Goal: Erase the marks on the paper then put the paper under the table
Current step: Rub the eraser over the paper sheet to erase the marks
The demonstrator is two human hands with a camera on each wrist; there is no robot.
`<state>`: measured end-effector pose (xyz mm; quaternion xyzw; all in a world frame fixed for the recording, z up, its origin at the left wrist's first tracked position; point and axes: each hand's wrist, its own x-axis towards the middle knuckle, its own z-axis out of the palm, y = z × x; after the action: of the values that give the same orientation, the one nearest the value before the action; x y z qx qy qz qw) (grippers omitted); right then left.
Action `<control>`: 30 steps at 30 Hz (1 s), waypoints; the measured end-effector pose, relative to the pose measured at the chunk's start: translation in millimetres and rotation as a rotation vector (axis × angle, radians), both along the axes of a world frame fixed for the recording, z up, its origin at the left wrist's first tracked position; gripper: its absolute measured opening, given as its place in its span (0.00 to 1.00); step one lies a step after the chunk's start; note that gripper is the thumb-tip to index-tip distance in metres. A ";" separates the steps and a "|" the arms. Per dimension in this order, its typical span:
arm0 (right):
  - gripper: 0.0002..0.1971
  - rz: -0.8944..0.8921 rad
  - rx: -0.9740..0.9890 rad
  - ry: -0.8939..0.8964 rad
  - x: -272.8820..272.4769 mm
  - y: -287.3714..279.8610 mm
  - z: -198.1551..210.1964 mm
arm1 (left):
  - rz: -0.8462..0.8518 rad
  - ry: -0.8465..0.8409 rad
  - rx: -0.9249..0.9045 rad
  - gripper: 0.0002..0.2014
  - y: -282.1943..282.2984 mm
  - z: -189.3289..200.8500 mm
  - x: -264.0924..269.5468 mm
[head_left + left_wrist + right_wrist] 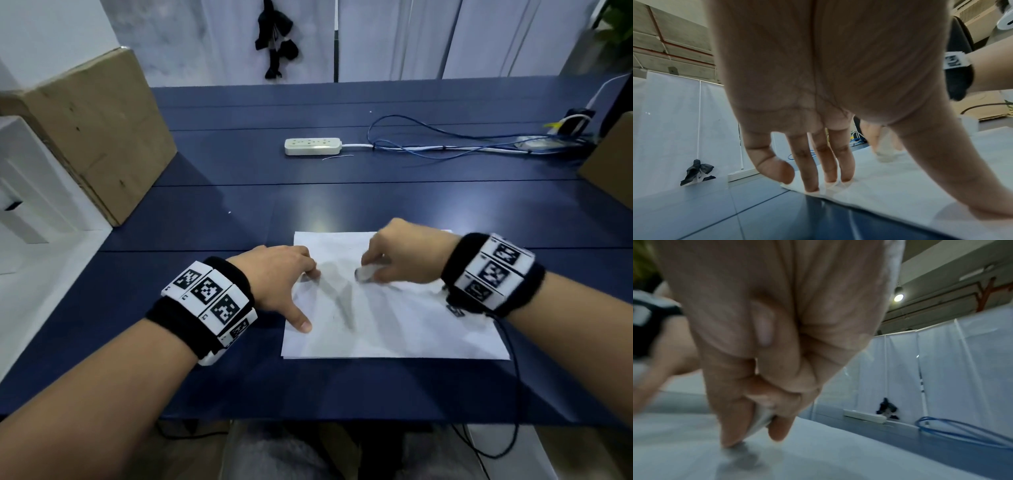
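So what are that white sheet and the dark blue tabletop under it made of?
The white rectangular sheet looks like thin matte paper: it lies flat with a faint crease and takes soft shadows. The dark blue tabletop seems a smooth, semi-gloss laminate or painted board, hard to say which: it mirrors the ceiling light and shows straight panel seams.

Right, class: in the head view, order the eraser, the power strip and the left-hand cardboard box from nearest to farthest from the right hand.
1. Eraser, pinched in the right hand.
2. Power strip, mid-table beyond the hand.
3. Cardboard box, far left edge.
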<state>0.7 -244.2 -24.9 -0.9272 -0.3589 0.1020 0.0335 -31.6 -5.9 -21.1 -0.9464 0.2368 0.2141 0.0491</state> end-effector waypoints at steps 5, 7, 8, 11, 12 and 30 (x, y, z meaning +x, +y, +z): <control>0.19 0.060 0.061 -0.001 -10.0 -8.3 -2.4 | 0.013 0.002 -0.017 0.44 1.4 -0.4 -0.4; 0.19 0.161 0.058 0.163 -35.8 -9.1 0.9 | 0.010 -0.001 -0.018 0.44 1.5 -1.3 0.2; 0.18 0.205 0.033 0.228 -44.3 -9.4 0.7 | 0.007 0.000 -0.015 0.44 1.5 -1.5 0.7; 0.12 0.176 0.012 0.232 -37.3 -8.4 1.8 | 0.003 0.004 -0.005 0.43 -0.1 0.2 1.6; 0.13 0.128 0.021 0.180 -27.1 -7.0 1.3 | 0.000 0.001 -0.002 0.43 -0.8 1.1 1.8; 0.17 -0.073 -0.007 -0.018 10.3 -5.3 -0.9 | 0.010 0.002 0.018 0.43 -5.9 5.9 0.1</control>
<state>10.9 -249.4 -25.8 -0.9407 -0.3246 0.0935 0.0307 -31.5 -11.8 -15.3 -0.9469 0.2300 0.2175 0.0564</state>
